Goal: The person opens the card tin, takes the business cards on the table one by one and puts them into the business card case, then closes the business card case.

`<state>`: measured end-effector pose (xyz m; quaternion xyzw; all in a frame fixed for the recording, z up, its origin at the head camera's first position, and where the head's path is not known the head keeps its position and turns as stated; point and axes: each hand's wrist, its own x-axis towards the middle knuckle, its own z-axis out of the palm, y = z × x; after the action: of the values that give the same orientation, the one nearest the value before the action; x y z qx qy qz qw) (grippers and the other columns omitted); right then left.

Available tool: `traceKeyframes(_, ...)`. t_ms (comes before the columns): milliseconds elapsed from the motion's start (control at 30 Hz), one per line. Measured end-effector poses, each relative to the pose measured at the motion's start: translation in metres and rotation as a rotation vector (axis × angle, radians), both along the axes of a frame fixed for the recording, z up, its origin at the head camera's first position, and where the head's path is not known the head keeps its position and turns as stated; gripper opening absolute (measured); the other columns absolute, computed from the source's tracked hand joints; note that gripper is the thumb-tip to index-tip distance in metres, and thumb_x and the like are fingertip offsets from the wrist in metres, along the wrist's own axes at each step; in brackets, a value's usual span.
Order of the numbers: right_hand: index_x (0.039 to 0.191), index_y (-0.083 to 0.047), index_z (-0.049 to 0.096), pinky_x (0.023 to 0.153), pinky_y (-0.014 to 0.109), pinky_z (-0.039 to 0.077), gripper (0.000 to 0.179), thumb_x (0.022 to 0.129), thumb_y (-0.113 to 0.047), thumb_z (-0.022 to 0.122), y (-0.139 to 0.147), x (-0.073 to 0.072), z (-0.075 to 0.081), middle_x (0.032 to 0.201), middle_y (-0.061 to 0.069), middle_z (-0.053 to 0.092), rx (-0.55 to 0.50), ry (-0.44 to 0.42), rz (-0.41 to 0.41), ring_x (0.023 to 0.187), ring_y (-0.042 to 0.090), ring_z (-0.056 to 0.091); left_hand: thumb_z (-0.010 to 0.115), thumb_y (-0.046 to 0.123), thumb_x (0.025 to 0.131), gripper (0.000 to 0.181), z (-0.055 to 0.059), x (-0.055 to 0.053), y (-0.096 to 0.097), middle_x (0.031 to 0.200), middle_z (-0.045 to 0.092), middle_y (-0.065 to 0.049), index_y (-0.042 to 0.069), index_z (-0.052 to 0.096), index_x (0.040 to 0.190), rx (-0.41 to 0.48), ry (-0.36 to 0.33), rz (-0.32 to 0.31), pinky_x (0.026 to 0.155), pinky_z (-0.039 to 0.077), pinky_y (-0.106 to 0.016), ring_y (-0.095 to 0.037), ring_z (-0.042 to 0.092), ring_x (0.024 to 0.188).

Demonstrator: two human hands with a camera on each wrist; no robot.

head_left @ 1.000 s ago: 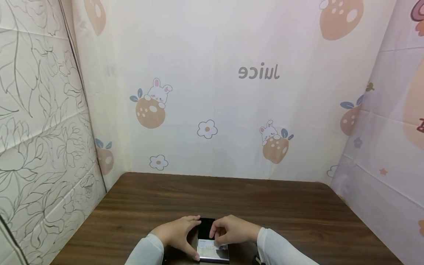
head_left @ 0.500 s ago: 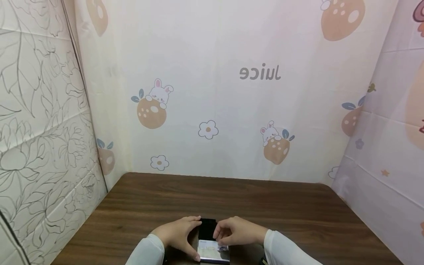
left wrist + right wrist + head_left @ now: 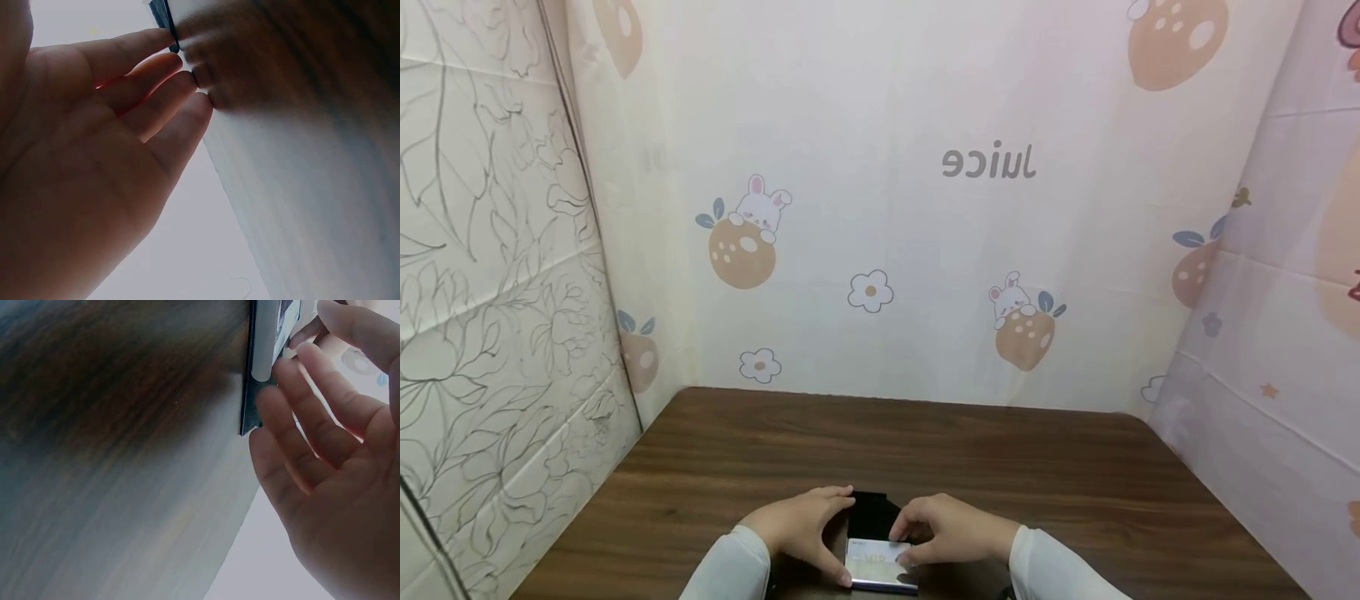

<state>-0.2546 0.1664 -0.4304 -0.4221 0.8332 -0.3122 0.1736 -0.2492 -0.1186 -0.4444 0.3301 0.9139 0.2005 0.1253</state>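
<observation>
A small card case lies unfolded near the front of the table, its black lid (image 3: 868, 518) flat at the far side. In the near half sits a pale card (image 3: 871, 568) with lettering that looks like "VIP". My left hand (image 3: 801, 529) spans the case's left side, thumb at the near corner and index fingertip at the lid's far corner. In the left wrist view its fingers are nearly straight, tips on the wood. My right hand (image 3: 958, 529) is at the right edge, thumb tip over the card's side. The right wrist view shows loosely bent fingers beside the case's pale edge (image 3: 267, 344).
The brown wooden table (image 3: 1000, 450) stretches out behind and on both sides of the hands. A printed curtain (image 3: 880, 208) hangs past its far edge, with more patterned cloth (image 3: 497, 250) on the left and right.
My right hand has drawn back to the right from above the card, and its thumb and index finger have spread apart. More of the lettering shows now. The left hand stays in place.
</observation>
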Motion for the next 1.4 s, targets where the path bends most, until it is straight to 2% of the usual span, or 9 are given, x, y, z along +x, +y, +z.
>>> traceKeyframes(100, 0.113, -0.017, 0.072, 0.085, 0.025, 0.052, 0.028, 0.092, -0.036, 0.074, 0.004, 0.003, 0.003, 0.108, -0.017, 0.063, 0.049, 0.07, -0.025, 0.099, 0.001, 0.057, 0.081, 0.058, 0.077, 0.093, 0.0, -0.002, 0.0, 0.157, 0.039, -0.007, 0.007, 0.049, 0.147, 0.004, -0.009, 0.001, 0.111, 0.038, -0.047, -0.029, 0.037, 0.142)
traceKeyframes(267, 0.116, -0.018, 0.07, 0.088, 0.028, 0.051, 0.036, 0.09, -0.043, 0.075, 0.013, 0.007, 0.002, 0.11, -0.019, 0.061, 0.106, 0.117, -0.068, 0.103, 0.001, 0.055, 0.078, 0.057, 0.08, 0.089, 0.002, -0.004, -0.002, 0.156, 0.04, -0.007, 0.008, 0.049, 0.148, 0.0, -0.032, 0.01, 0.111, 0.037, -0.048, -0.029, 0.037, 0.142)
traceKeyframes(567, 0.115, -0.012, 0.069, 0.086, 0.026, 0.053, 0.047, 0.083, -0.045, 0.081, 0.019, 0.012, 0.001, 0.108, -0.015, 0.063, 0.114, 0.102, -0.108, 0.1, 0.001, 0.058, 0.081, 0.054, 0.079, 0.091, 0.006, -0.008, -0.001, 0.153, 0.043, -0.01, 0.005, 0.047, 0.148, 0.012, 0.008, 0.019, 0.11, 0.038, -0.051, -0.032, 0.038, 0.141)
traceKeyframes(867, 0.117, -0.008, 0.067, 0.082, 0.024, 0.052, 0.052, 0.082, -0.042, 0.083, 0.02, 0.018, 0.003, 0.104, -0.012, 0.058, 0.098, 0.052, -0.126, 0.094, 0.001, 0.056, 0.083, 0.059, 0.074, 0.093, 0.006, -0.019, 0.001, 0.137, 0.049, -0.005, 0.007, 0.051, 0.145, -0.025, 0.043, 0.047, 0.098, 0.049, -0.046, -0.023, 0.046, 0.124)
traceKeyframes(1067, 0.119, -0.007, 0.063, 0.083, 0.024, 0.051, 0.058, 0.08, -0.044, 0.084, 0.018, 0.022, 0.003, 0.106, -0.011, 0.054, 0.12, 0.106, -0.109, 0.096, 0.002, 0.052, 0.085, 0.061, 0.069, 0.098, 0.009, -0.023, 0.003, 0.126, 0.047, 0.0, 0.008, 0.052, 0.145, -0.061, 0.041, 0.057, 0.093, 0.05, -0.038, -0.016, 0.043, 0.114)
traceKeyframes(1400, 0.115, -0.01, 0.062, 0.078, 0.021, 0.048, 0.06, 0.076, -0.05, 0.085, 0.015, 0.022, -0.006, 0.102, -0.012, 0.05, 0.155, 0.188, -0.135, 0.092, 0.002, 0.047, 0.087, 0.061, 0.066, 0.094, 0.011, -0.023, 0.005, 0.124, 0.047, 0.002, 0.012, 0.057, 0.141, -0.052, 0.043, 0.054, 0.091, 0.052, -0.039, -0.014, 0.042, 0.111)
